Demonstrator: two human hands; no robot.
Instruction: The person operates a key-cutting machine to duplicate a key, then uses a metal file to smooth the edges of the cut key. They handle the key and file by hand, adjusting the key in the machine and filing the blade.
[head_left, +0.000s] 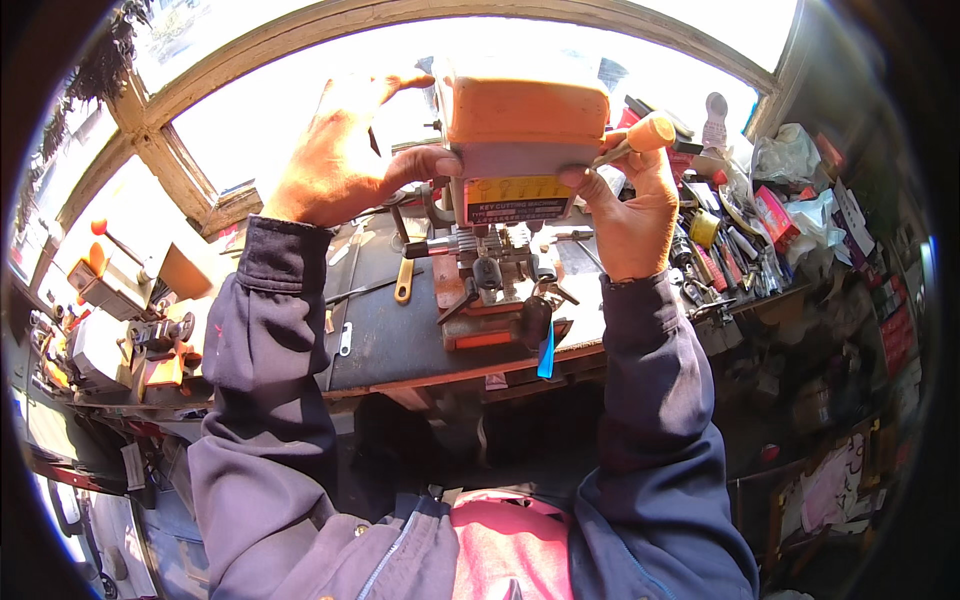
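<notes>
A key cutting machine [525, 110] with an orange and grey housing stands before me on the bench. My left hand [335, 155] grips the housing's left side, its thumb on the front edge and a finger reaching toward the back corner. At the other side, my right hand [637, 205] holds a stubby tool with an orange handle [652, 132] and a short metal shaft. Its thumb presses the housing's lower right edge; the shaft's tip is hard to make out. Below the housing sit the machine's metal clamps [490, 272] and a blue strip [546, 350] hanging in front.
A yellow-handled tool [404, 280] and a small metal piece [346, 339] lie on the dark mat [375, 345]. Other machines with orange knobs [98, 226] stand at the left. Tools and plastic bags [785, 155] crowd the right. A wooden window frame [170, 190] borders the back.
</notes>
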